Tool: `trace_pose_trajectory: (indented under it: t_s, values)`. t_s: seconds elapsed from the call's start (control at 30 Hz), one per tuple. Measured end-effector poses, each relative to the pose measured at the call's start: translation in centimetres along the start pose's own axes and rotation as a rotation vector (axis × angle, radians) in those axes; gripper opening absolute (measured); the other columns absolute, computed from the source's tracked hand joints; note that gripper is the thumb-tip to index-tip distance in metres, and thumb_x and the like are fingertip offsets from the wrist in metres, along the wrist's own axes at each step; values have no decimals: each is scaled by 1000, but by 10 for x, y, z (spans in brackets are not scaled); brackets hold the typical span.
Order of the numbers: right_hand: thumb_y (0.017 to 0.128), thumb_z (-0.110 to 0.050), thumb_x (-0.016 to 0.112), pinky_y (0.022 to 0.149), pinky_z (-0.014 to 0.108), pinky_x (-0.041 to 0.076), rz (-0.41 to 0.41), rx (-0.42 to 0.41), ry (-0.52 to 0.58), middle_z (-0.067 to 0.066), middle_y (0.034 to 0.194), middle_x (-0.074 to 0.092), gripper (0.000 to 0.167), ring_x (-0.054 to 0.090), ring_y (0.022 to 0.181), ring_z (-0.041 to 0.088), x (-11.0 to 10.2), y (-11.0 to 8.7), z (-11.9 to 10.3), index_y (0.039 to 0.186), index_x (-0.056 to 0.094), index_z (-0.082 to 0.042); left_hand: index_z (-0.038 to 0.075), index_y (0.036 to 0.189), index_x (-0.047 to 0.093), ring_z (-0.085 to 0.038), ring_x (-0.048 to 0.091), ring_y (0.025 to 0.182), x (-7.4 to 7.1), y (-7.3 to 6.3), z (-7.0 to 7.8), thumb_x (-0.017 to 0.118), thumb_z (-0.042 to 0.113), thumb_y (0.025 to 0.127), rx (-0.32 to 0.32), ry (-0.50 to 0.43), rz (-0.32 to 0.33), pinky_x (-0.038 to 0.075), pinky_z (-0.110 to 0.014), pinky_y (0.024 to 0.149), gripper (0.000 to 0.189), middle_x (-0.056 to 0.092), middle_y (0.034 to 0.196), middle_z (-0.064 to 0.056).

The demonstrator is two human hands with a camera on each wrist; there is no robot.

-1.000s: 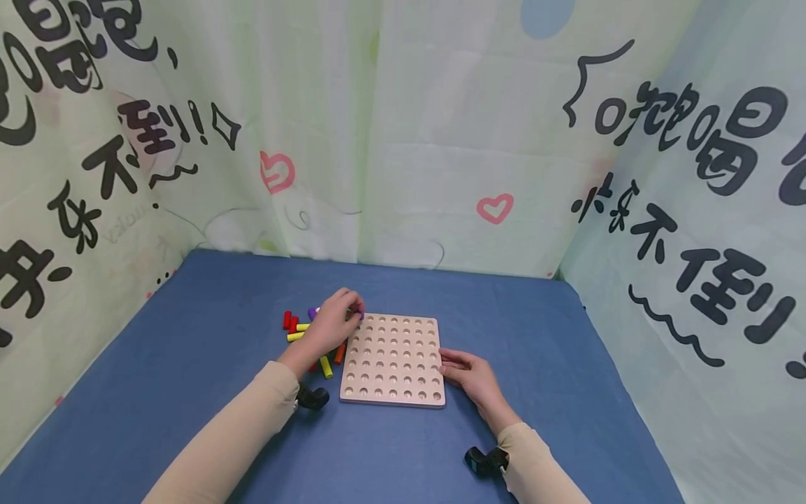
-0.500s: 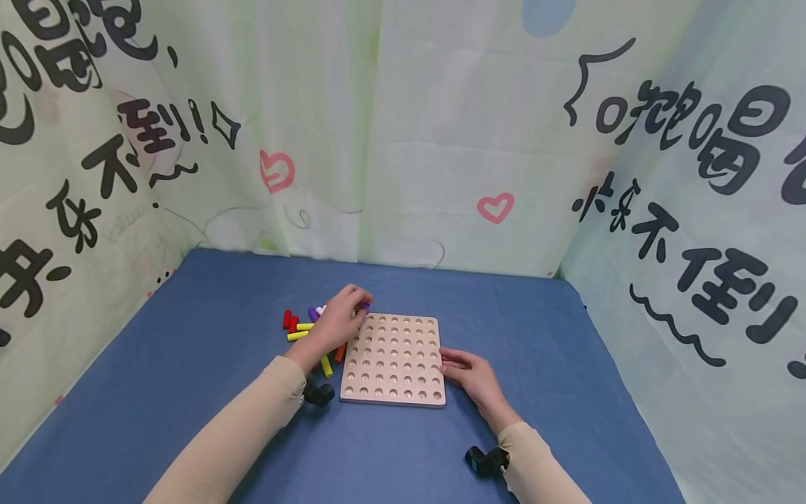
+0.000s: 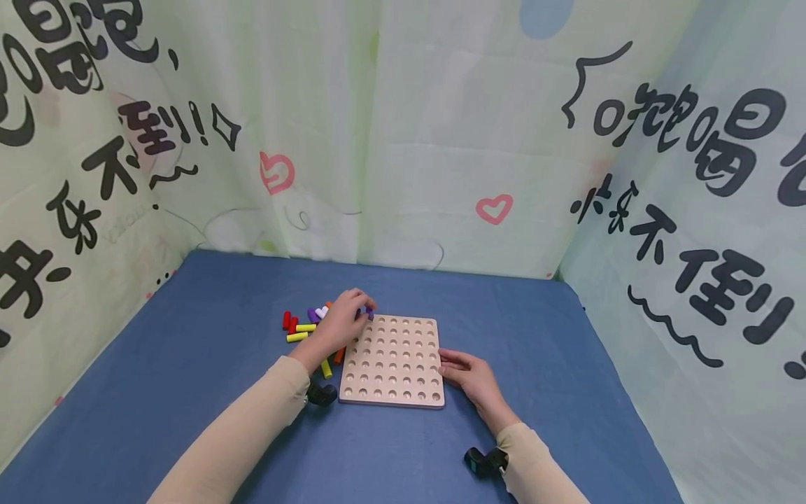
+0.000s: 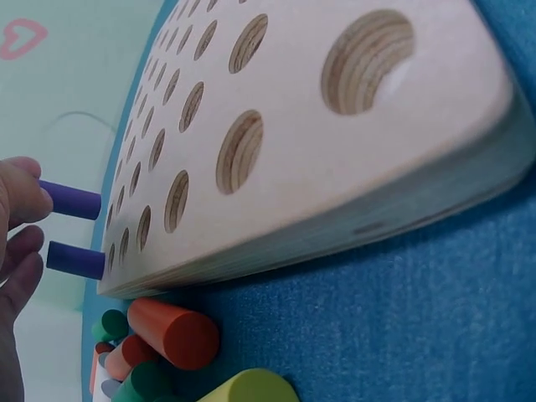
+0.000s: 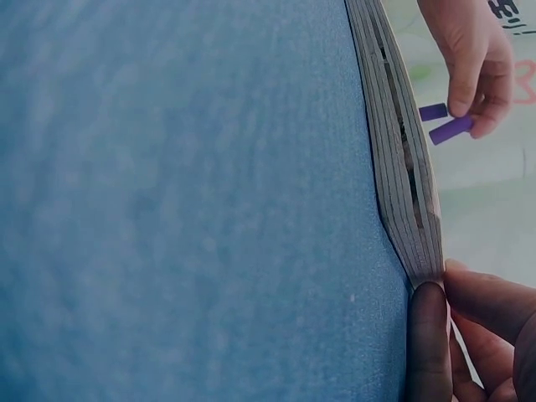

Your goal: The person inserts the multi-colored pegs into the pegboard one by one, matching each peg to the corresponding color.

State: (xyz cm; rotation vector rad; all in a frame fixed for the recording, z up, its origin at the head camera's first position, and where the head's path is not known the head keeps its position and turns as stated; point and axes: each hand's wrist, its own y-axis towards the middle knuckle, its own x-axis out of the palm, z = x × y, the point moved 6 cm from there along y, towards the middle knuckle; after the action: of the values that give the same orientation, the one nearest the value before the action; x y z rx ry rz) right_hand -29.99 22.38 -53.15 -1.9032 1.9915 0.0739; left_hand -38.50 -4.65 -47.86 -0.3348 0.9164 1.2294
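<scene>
- Head view: left hand (image 3: 343,320) over the far left corner of a pale wooden square board with rows of round holes (image 3: 399,359); right hand (image 3: 474,381) at its right edge. Board lies on a blue cloth table cover (image 3: 390,455). Left of it: short red cylinders (image 3: 287,320), yellow cylinders (image 3: 298,337).
- Left wrist view: thumb and finger clamped on a smooth purple cylindrical peg (image 4: 74,201), end by the board; whether inserted, cannot tell. Second purple peg (image 4: 75,260) stands just beside, at the corner. Orange-red cylinder (image 4: 191,342) lies near the board's side.
- Right wrist view: right-hand digits touch the board's layered edge; whether clamped, cannot tell.
</scene>
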Motion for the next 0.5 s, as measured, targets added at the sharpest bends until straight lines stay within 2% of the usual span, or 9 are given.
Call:
trace_pose_trajectory:
  t_s: [0.5]
  values:
    - [94,-4,73,85,31,61,6,5,9,13,114,76,39,73,100,16,0,-1,-2,132,69,-3,13,110,77,-27,60,114,0,-1,-3,64,5,100,32,101,20,52,-45,99,18,70,116,-4]
